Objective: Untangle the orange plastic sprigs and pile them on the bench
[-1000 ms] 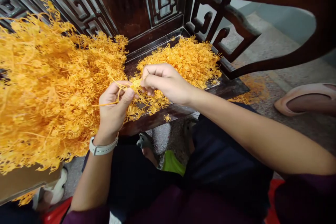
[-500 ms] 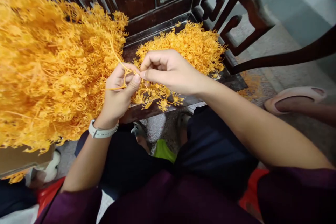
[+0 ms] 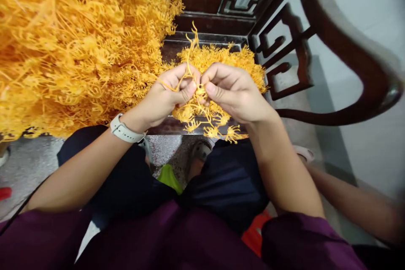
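My left hand (image 3: 169,95), with a pale watch strap on the wrist, pinches a thin orange plastic sprig (image 3: 189,57) between thumb and forefinger. Its stems rise above the fingers and cross the back of the hand. Close on the right, my right hand (image 3: 238,93) is closed in a pinch on the same sprig, thumb against forefinger. Spidery flower heads (image 3: 211,128) hang under both hands. Just behind them lies a smaller heap of orange plastic flower pieces (image 3: 228,55), partly hidden by my fingers.
A large pile of orange plastic flowers (image 3: 79,50) fills the left side. The heaps rest on a dark wooden seat (image 3: 167,126) with a carved armrest (image 3: 341,29) to the right. Another person's limb (image 3: 351,202) shows at lower right. Something green (image 3: 170,179) is below, between my legs.
The view has shifted, so my hands appear further right. The sprig's stems now point upward, and my right hand has drawn slightly apart from the left, with flower pieces between them.
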Motion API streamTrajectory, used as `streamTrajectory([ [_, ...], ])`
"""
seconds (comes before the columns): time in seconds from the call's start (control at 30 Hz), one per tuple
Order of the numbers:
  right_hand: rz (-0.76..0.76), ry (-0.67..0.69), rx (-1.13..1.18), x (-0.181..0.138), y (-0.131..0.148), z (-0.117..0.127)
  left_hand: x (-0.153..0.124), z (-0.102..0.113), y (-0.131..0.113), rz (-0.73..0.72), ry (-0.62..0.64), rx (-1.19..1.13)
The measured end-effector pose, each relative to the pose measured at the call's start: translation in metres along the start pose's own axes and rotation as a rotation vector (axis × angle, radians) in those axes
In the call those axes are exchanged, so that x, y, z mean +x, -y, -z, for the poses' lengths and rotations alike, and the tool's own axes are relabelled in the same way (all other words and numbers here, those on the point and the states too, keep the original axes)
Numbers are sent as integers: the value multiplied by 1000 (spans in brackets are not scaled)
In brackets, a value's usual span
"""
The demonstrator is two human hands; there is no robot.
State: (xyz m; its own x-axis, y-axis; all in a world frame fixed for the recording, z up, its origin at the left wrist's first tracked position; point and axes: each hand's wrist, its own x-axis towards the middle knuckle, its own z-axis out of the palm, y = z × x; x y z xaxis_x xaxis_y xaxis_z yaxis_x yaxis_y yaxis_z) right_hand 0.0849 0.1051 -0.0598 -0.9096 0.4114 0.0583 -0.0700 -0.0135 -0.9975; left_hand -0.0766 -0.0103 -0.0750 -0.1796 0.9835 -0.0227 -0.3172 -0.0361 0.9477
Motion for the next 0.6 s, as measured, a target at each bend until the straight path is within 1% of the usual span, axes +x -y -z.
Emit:
streamTrajectory([
  [0.07, -22, 19, 51, 0, -1, -1, -2, -2, -3, -17, 17, -30],
  [0.2, -10, 54, 111, 1, 2, -4, -3, -1, -10, -31, -16, -69],
  [0.3, 2, 85, 141, 1, 2, -4, -4, -1, -15, -32, 48, -138],
  [0.4, 25, 169, 168, 0, -3, -1, -8, -3, -18, 13, 153, -251],
  [0.47, 66, 233, 187, 0, -7, 0, -10, -2, -19, 57, 218, -311],
  [0.53, 147, 285, 230, 0, -8, -1, -11, 0, -20, 70, 259, -363],
  [0.6, 235, 301, 263, -2, -4, -4, -12, 3, -22, 55, 254, -372],
])
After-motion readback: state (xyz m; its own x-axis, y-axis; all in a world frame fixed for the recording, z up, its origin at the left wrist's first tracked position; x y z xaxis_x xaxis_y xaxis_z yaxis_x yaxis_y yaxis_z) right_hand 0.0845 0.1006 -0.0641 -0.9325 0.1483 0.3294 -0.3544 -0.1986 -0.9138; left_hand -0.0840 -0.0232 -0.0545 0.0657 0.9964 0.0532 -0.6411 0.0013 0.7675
